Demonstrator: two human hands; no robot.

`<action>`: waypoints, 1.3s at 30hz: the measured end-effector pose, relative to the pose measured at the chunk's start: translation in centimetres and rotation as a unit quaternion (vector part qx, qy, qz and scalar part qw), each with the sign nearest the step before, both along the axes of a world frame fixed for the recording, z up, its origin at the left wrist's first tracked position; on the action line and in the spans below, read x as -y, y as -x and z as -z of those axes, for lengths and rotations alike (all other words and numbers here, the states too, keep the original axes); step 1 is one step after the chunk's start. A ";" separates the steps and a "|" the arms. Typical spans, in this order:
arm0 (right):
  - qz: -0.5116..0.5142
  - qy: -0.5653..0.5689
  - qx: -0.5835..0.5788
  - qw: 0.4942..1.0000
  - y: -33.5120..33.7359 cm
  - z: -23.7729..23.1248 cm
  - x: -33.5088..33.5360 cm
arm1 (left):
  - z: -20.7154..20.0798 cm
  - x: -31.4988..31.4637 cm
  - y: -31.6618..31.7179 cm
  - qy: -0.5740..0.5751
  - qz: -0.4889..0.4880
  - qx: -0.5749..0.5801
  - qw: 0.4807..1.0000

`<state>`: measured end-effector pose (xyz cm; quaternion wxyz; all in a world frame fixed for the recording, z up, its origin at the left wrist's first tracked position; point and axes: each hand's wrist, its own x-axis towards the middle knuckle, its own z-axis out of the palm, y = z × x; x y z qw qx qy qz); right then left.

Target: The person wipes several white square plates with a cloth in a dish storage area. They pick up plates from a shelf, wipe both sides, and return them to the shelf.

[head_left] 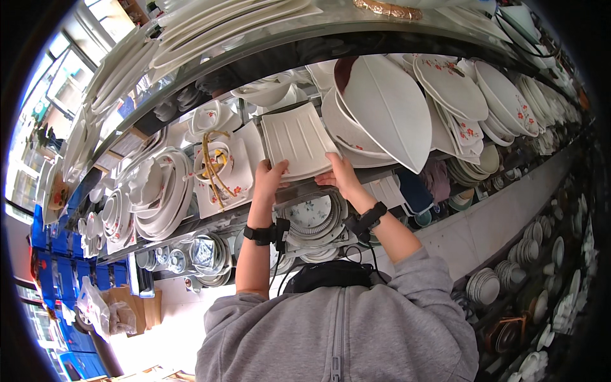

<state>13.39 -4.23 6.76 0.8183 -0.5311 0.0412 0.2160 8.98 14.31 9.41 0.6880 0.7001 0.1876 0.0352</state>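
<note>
Both my hands are at the near edge of a white rectangular plate (297, 139) with raised ridges, on the middle shelf. My left hand (270, 177) grips its near left corner, thumb on top. At the near right corner my right hand (340, 176) holds the edge, its thumb on the rim and its other fingers lower down. Another white edge shows just beneath this plate; how many lie under it is hidden. A large white leaf-shaped dish (389, 108) leans right of the plate. To the left lies a white square plate (238, 167) with red flowers.
A small bowl (215, 159) with a twisted tan handle stands on the flowered plate. Stacked oval plates (164, 191) fill the shelf's left. Overhead, a shelf edge (267, 48) carries long white plates. Round patterned plates (310, 213) sit lower down, and more crockery (484, 286) stands at right.
</note>
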 end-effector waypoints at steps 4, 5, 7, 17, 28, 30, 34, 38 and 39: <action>-0.051 0.024 -0.015 0.998 -0.4 -0.3 0.6 | -0.2 -0.3 0.3 0.019 0.010 -0.017 1.000; -0.051 0.008 -0.021 0.998 -0.5 -0.4 0.5 | -0.4 -0.4 0.3 0.030 0.016 -0.023 0.999; -0.050 -0.020 -0.033 0.998 -0.6 -0.3 0.4 | -0.5 -0.5 0.4 0.056 0.029 -0.035 0.997; -0.044 -0.023 -0.024 0.998 -0.7 0.0 0.0 | -1.1 -0.7 0.0 0.056 0.061 -0.086 0.993; -0.011 0.013 0.054 0.998 2.3 -1.7 -0.1 | -1.3 -1.1 2.0 0.089 0.089 0.012 0.992; -0.010 0.011 0.076 0.997 3.0 -1.9 0.3 | -1.5 -0.9 2.8 0.098 0.100 0.037 0.990; -0.024 0.021 0.127 0.991 4.5 -2.6 1.4 | -2.2 0.4 5.1 0.101 0.095 0.090 0.986; -0.047 0.028 0.116 0.992 7.4 -3.7 2.5 | -2.6 1.6 8.2 0.095 0.070 0.112 0.987; -0.048 0.033 0.105 0.993 8.1 -3.5 3.0 | -2.2 2.0 8.9 0.098 0.068 0.134 0.984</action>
